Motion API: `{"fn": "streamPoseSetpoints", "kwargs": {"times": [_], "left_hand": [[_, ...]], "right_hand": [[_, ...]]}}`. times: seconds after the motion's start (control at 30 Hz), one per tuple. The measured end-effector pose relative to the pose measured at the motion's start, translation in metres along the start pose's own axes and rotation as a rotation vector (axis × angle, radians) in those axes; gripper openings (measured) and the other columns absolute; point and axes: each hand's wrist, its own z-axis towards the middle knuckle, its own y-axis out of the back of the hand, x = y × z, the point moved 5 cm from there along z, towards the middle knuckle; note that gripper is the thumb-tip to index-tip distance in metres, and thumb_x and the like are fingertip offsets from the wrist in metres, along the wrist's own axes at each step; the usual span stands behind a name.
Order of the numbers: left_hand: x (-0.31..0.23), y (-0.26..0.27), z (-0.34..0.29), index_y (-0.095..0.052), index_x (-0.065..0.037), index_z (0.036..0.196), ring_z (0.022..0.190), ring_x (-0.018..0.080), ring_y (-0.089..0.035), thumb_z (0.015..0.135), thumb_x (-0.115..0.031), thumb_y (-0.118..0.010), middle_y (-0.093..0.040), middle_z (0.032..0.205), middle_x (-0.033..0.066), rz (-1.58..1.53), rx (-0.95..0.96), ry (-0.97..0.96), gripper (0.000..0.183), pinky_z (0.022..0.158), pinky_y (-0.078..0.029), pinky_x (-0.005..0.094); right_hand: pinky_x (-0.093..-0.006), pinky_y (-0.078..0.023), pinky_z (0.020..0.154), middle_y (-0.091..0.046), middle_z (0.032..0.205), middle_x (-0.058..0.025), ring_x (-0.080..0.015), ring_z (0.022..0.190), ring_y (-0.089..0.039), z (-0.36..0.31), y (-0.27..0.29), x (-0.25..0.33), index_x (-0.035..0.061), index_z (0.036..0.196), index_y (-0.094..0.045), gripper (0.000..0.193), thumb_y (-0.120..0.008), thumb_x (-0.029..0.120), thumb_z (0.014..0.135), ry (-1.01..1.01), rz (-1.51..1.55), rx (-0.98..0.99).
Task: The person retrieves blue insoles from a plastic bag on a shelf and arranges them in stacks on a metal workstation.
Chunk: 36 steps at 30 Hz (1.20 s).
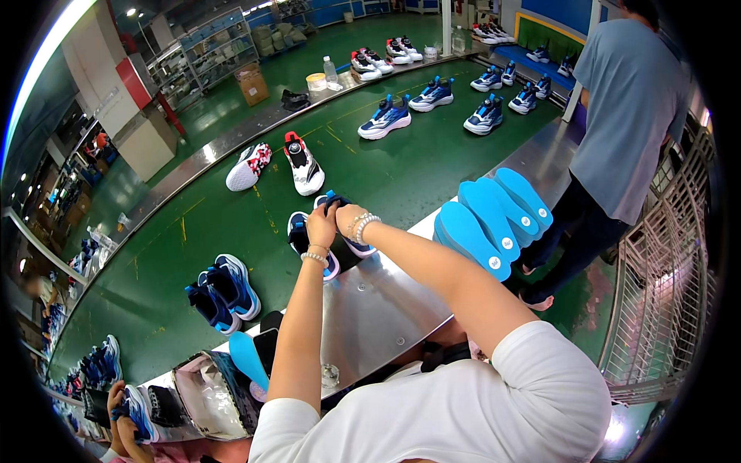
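Our left hand (320,228) and right hand (347,216) both clasp the blue shoe (340,224) on the green belt (231,231); a loose grip could drop it.

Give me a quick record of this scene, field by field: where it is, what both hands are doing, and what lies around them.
Place: green conveyor belt with a metal ledge along it
Left hand: on a blue and black sneaker on the belt
Right hand: gripping the dark top of the neighbouring sneaker
Wrists: bead bracelets on both
Near the right arm: stack of blue insoles
On the belt: a red and white pair; more blue pairs
Other people: one standing person at the right; another's hands at lower left
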Motion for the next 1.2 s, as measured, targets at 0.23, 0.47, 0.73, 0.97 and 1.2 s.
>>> {"fn": "streamPoseSetpoints", "kwargs": {"times": [0.23,0.47,0.73,0.97,1.2], "left_hand": [[-0.006,0.002,-0.007,-0.061,0.001,0.076,0.069,0.0377,-0.055,0.080,-0.034,-0.052,-0.057,0.072,0.0233,0.014,-0.061,0.014,0.037,0.062,-0.042,0.0424],[-0.004,0.002,-0.012,-0.062,-0.003,0.082,0.072,0.0364,-0.056,0.080,-0.034,-0.051,-0.058,0.076,0.0212,0.013,-0.056,0.028,0.032,0.063,-0.043,0.0408],[-0.002,0.001,-0.007,-0.055,-0.003,0.099,0.079,0.0375,-0.055,0.082,-0.031,-0.049,-0.058,0.085,0.0219,-0.014,0.025,0.017,0.033,0.068,-0.043,0.0419],[-0.046,-0.008,-0.031,-0.057,0.001,0.077,0.076,0.0331,-0.057,0.073,-0.002,-0.050,-0.059,0.079,0.0175,0.144,-0.109,-0.298,0.009,0.069,-0.046,0.0384],[0.055,-0.099,0.010,-0.063,-0.002,0.078,0.079,0.0308,-0.058,0.068,-0.013,-0.049,-0.059,0.087,0.0193,0.604,0.665,-0.158,0.020,0.067,-0.046,0.0366]], "right_hand": [[-0.0397,-0.047,0.073,-0.060,0.087,-0.0226,-0.0326,0.081,-0.059,0.056,-0.075,-0.039,-0.0006,0.086,-0.061,0.027,-0.041,0.017,0.078,-0.059,-0.013,0.024],[-0.0381,-0.046,0.076,-0.058,0.095,-0.0217,-0.0305,0.088,-0.058,0.066,-0.096,-0.037,0.0012,0.095,-0.058,0.029,-0.041,0.020,0.081,0.033,-0.031,0.015],[-0.0383,-0.045,0.077,-0.053,0.102,-0.0217,-0.0318,0.088,-0.055,-0.029,-0.010,-0.007,0.0008,0.091,-0.056,0.020,-0.042,0.010,0.080,0.047,0.148,-0.120],[-0.0326,-0.044,0.067,-0.058,0.081,-0.0136,-0.0251,0.073,-0.056,-0.189,-0.013,-0.067,0.0008,0.087,-0.057,0.017,-0.048,0.014,0.082,-0.069,0.739,-0.382],[-0.0250,-0.041,0.051,-0.052,0.056,-0.0076,-0.0134,0.050,-0.049,-0.226,-0.027,-0.076,0.0028,0.086,-0.057,0.012,-0.048,0.010,0.082,-0.146,0.933,-0.303]]}}
